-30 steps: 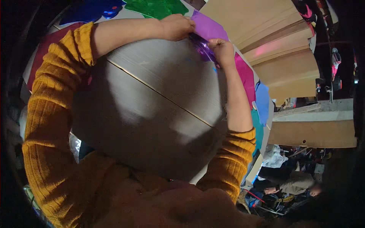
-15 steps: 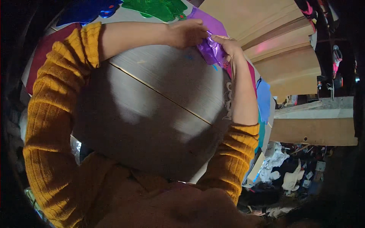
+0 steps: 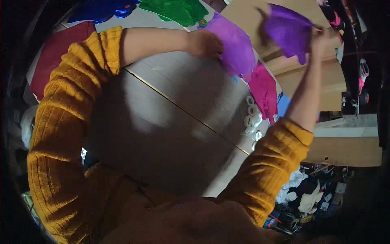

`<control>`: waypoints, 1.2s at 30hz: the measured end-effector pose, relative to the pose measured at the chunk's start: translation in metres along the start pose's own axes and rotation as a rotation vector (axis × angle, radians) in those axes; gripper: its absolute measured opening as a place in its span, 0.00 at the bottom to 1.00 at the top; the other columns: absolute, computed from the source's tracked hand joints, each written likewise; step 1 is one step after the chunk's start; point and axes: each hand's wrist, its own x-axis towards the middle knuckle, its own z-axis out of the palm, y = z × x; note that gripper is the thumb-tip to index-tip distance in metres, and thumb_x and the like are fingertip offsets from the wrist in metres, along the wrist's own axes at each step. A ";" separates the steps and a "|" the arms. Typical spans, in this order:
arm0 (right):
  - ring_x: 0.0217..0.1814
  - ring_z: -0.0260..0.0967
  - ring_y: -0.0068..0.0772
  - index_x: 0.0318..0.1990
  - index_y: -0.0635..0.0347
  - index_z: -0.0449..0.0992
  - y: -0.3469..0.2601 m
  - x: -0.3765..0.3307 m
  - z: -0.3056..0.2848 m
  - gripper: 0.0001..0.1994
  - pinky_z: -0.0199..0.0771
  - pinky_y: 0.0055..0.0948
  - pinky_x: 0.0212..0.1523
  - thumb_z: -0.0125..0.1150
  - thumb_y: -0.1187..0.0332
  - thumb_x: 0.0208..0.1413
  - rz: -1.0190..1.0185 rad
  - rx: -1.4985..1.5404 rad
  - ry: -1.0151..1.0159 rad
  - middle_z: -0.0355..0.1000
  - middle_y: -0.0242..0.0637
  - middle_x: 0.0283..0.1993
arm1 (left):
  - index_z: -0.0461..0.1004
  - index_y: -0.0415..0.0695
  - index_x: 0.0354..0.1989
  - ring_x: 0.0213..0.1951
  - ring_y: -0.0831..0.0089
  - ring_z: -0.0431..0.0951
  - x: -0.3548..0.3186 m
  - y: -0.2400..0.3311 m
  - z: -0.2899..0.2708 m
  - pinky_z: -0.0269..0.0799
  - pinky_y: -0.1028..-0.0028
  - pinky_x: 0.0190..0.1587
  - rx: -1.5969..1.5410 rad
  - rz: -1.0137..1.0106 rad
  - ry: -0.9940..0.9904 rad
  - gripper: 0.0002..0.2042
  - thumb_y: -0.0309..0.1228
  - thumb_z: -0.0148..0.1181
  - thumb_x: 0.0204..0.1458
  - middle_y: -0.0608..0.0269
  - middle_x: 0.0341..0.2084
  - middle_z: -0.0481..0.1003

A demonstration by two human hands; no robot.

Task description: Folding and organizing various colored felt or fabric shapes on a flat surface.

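Note:
My right hand (image 3: 319, 38) is raised at the upper right, its fingers closed on the edge of a thin, shiny purple foil piece (image 3: 287, 32). That piece hangs spread out to the left of the hand, blurred by motion, over the brown cardboard. A flat stack of purple foil pieces (image 3: 237, 46) lies near the table's far edge. My left hand (image 3: 206, 44) rests at this stack's left side with its fingers curled. What those fingers hold, if anything, is hidden.
Blue (image 3: 97, 11) and green foil pieces (image 3: 172, 11) lie at the far left, with a dark red piece (image 3: 65, 53) beside my left sleeve. Right of the purple stack are a magenta piece (image 3: 264, 90) and white rings (image 3: 251, 116). Brown cardboard (image 3: 313, 87) stands beyond the table (image 3: 174, 101).
My right hand has moved right and up, away from the stack, carrying one purple foil piece that both hands were touching. My left hand has stayed by the stack. The magenta piece is now uncovered.

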 end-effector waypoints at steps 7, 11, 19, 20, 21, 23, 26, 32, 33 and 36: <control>0.49 0.75 0.54 0.49 0.48 0.75 -0.114 0.042 0.013 0.12 0.74 0.46 0.46 0.50 0.61 0.63 -0.068 -0.010 -0.072 0.77 0.50 0.46 | 0.74 0.47 0.36 0.41 0.61 0.77 -0.024 -0.025 -0.013 0.73 0.62 0.45 -0.163 -0.163 -0.162 0.09 0.38 0.54 0.55 0.57 0.35 0.75; 0.40 0.76 0.58 0.57 0.43 0.70 -0.152 -0.034 0.080 0.16 0.75 0.49 0.36 0.49 0.64 0.63 -0.274 -0.140 -0.261 0.75 0.52 0.43 | 0.76 0.43 0.38 0.37 0.54 0.78 -0.038 -0.080 -0.113 0.73 0.57 0.39 -0.300 -0.276 -0.306 0.13 0.37 0.63 0.47 0.52 0.31 0.76; 0.45 0.73 0.56 0.47 0.56 0.68 -0.321 -0.037 0.102 0.10 0.75 0.47 0.44 0.50 0.72 0.57 -0.543 0.103 -0.267 0.71 0.49 0.41 | 0.80 0.45 0.37 0.34 0.49 0.79 -0.164 -0.101 -0.180 0.74 0.56 0.36 -0.133 -0.578 -0.486 0.13 0.40 0.67 0.49 0.52 0.31 0.79; 0.45 0.72 0.56 0.46 0.57 0.69 -0.338 -0.030 0.094 0.10 0.75 0.46 0.43 0.50 0.72 0.57 -0.540 0.166 -0.270 0.71 0.48 0.40 | 0.80 0.45 0.36 0.34 0.52 0.79 -0.171 -0.100 -0.177 0.74 0.57 0.36 -0.121 -0.647 -0.442 0.12 0.39 0.68 0.48 0.54 0.30 0.79; 0.44 0.72 0.56 0.46 0.57 0.70 -0.350 -0.023 0.085 0.10 0.75 0.45 0.43 0.50 0.72 0.57 -0.529 0.220 -0.276 0.71 0.47 0.38 | 0.81 0.45 0.35 0.33 0.55 0.80 -0.172 -0.100 -0.172 0.75 0.59 0.36 -0.115 -0.705 -0.397 0.12 0.38 0.69 0.47 0.55 0.29 0.80; 0.44 0.72 0.55 0.45 0.57 0.71 -0.358 -0.020 0.085 0.10 0.75 0.44 0.42 0.50 0.72 0.57 -0.521 0.266 -0.286 0.71 0.46 0.37 | 0.81 0.45 0.33 0.32 0.58 0.80 -0.169 -0.107 -0.163 0.75 0.60 0.36 -0.112 -0.761 -0.341 0.11 0.38 0.70 0.46 0.56 0.28 0.80; 0.41 0.75 0.58 0.54 0.45 0.69 -0.356 -0.033 0.106 0.15 0.74 0.48 0.38 0.48 0.67 0.60 -0.820 0.355 -0.497 0.73 0.50 0.38 | 0.82 0.44 0.31 0.30 0.67 0.79 -0.160 -0.124 -0.161 0.75 0.65 0.36 -0.433 -1.063 -0.231 0.09 0.34 0.72 0.44 0.59 0.26 0.80; 0.43 0.75 0.57 0.40 0.53 0.73 -0.366 -0.056 0.117 0.09 0.75 0.50 0.42 0.50 0.61 0.57 -0.606 0.397 -0.570 0.73 0.50 0.40 | 0.83 0.44 0.33 0.30 0.72 0.77 -0.165 -0.136 -0.158 0.74 0.68 0.37 -0.601 -1.299 -0.300 0.11 0.32 0.74 0.41 0.63 0.26 0.81; 0.43 0.75 0.57 0.39 0.54 0.74 -0.369 -0.054 0.115 0.10 0.75 0.50 0.41 0.51 0.61 0.57 -0.548 0.394 -0.558 0.73 0.50 0.40 | 0.84 0.44 0.33 0.30 0.71 0.78 -0.164 -0.139 -0.158 0.74 0.68 0.37 -0.633 -1.314 -0.317 0.11 0.33 0.75 0.41 0.63 0.26 0.81; 0.42 0.74 0.57 0.36 0.56 0.74 -0.380 -0.053 0.109 0.09 0.75 0.50 0.40 0.53 0.62 0.57 -0.460 0.417 -0.498 0.72 0.49 0.37 | 0.84 0.43 0.32 0.31 0.70 0.78 -0.162 -0.143 -0.158 0.75 0.67 0.38 -0.665 -1.339 -0.314 0.12 0.34 0.75 0.40 0.63 0.27 0.81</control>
